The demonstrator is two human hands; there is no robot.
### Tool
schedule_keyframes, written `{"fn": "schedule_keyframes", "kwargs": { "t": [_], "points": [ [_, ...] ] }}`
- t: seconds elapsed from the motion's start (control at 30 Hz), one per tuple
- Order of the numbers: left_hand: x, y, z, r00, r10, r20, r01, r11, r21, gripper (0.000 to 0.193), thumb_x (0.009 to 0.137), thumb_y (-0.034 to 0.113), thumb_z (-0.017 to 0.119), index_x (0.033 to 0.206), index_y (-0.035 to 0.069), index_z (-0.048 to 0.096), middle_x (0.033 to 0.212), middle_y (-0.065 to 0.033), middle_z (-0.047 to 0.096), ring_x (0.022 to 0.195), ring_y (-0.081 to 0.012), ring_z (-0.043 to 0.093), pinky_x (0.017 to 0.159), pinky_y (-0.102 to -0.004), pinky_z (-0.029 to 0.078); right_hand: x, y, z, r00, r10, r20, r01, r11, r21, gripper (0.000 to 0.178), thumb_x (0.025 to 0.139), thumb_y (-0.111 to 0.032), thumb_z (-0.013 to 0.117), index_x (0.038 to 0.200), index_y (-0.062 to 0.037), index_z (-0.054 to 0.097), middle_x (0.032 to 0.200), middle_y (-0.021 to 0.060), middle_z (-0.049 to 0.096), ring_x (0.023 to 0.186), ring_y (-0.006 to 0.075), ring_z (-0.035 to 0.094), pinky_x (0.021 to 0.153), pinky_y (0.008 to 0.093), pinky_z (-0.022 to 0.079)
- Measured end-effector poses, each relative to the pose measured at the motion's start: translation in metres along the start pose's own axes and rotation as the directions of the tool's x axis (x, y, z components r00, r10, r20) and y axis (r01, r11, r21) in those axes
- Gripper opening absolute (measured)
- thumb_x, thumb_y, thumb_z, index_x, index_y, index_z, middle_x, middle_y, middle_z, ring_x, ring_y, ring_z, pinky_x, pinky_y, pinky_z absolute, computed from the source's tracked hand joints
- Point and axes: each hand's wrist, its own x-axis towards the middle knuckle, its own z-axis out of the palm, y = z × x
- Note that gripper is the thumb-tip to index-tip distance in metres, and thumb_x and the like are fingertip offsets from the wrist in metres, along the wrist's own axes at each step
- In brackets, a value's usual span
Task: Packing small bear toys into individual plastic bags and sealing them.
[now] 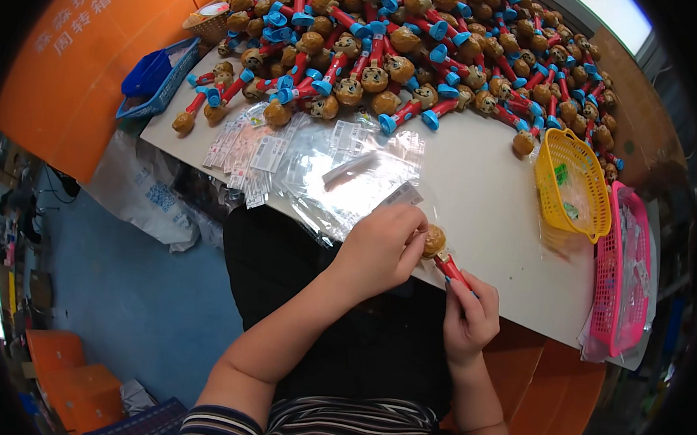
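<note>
My right hand (473, 312) is closed around the red handle of a toy figure stick (453, 270) with a round brown head, held at the table's front edge. The head points up and to the left. Beside that head, my left hand (386, 246) is closed in a pinch on what looks like a clear plastic bag; its fingertips are partly hidden. Just beyond the left hand lies a small printed card (404, 195). Flat clear plastic bags (311, 173) and printed cards (270, 153) spread over the table to the left of it.
A large heap of similar red-handled toys (374, 79) covers the back of the table (483, 173). At the right stand a yellow basket (548, 179) and a pink basket (608, 283) holding plastic packaging. A blue basket (163, 93) sits at the far left, near an orange panel (82, 74).
</note>
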Motion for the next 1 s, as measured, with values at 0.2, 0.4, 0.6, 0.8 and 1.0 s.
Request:
{"fn": "schedule_keyframes", "kwargs": {
  "t": [0.2, 0.4, 0.6, 0.8, 1.0],
  "points": [
    [0.000, 0.007, 0.004, 0.999, 0.047, -0.025, -0.046, 0.998, 0.047, 0.008, 0.080, 0.005, 0.065, 0.085, 0.003, 0.058, 0.075, -0.0105, 0.058, 0.069, -0.0282, 0.059, 0.062, -0.0367, 0.049, -0.002, -0.001, 0.006, 0.989, -0.139, 0.049, 0.138, 0.990, 0.029, 0.027, 0.066, 0.010, 0.073, 0.091, -0.0020, 0.070, 0.100, 0.0168, 0.068, 0.075, 0.0285, 0.062, 0.065, 0.0329, 0.050],
    [-0.003, 0.009, 0.013, 0.973, 0.152, -0.175, -0.139, 0.987, 0.084, 0.010, 0.076, 0.004, 0.068, 0.083, 0.004, 0.062, 0.077, -0.0099, 0.059, 0.074, -0.0293, 0.059, 0.063, -0.0366, 0.048, 0.004, 0.005, 0.009, 0.977, 0.182, -0.113, -0.171, 0.980, 0.104, 0.025, 0.071, 0.011, 0.073, 0.092, -0.0009, 0.068, 0.099, 0.0174, 0.068, 0.079, 0.0276, 0.064, 0.070, 0.0320, 0.053],
    [-0.006, 0.020, 0.016, 0.978, 0.184, -0.094, -0.173, 0.979, 0.111, 0.012, 0.075, 0.004, 0.070, 0.084, 0.005, 0.062, 0.083, -0.0095, 0.056, 0.075, -0.0292, 0.055, 0.067, -0.0365, 0.045, -0.004, 0.000, 0.013, 0.996, 0.085, -0.012, -0.083, 0.985, 0.149, 0.025, 0.072, 0.010, 0.074, 0.094, 0.0001, 0.067, 0.100, 0.0171, 0.067, 0.081, 0.0276, 0.064, 0.071, 0.0317, 0.053],
    [-0.008, 0.013, 0.019, 0.968, 0.224, -0.110, -0.209, 0.969, 0.134, 0.014, 0.074, 0.006, 0.072, 0.084, 0.005, 0.062, 0.083, -0.0092, 0.056, 0.075, -0.0285, 0.054, 0.067, -0.0366, 0.045, 0.001, 0.002, 0.015, 0.998, 0.045, -0.037, -0.042, 0.995, 0.091, 0.024, 0.073, 0.009, 0.074, 0.094, 0.0007, 0.066, 0.101, 0.0170, 0.067, 0.084, 0.0284, 0.064, 0.074, 0.0312, 0.053],
    [-0.016, 0.015, 0.029, 0.966, 0.210, -0.149, -0.202, 0.977, 0.065, 0.017, 0.072, 0.004, 0.072, 0.086, 0.005, 0.062, 0.081, -0.0089, 0.055, 0.073, -0.0280, 0.054, 0.064, -0.0370, 0.045, -0.002, -0.010, 0.012, 0.855, 0.516, -0.050, -0.464, 0.805, 0.369, 0.018, 0.079, 0.009, 0.068, 0.096, 0.0021, 0.064, 0.104, 0.0172, 0.066, 0.096, 0.0247, 0.064, 0.085, 0.0318, 0.051]
  ]
}}
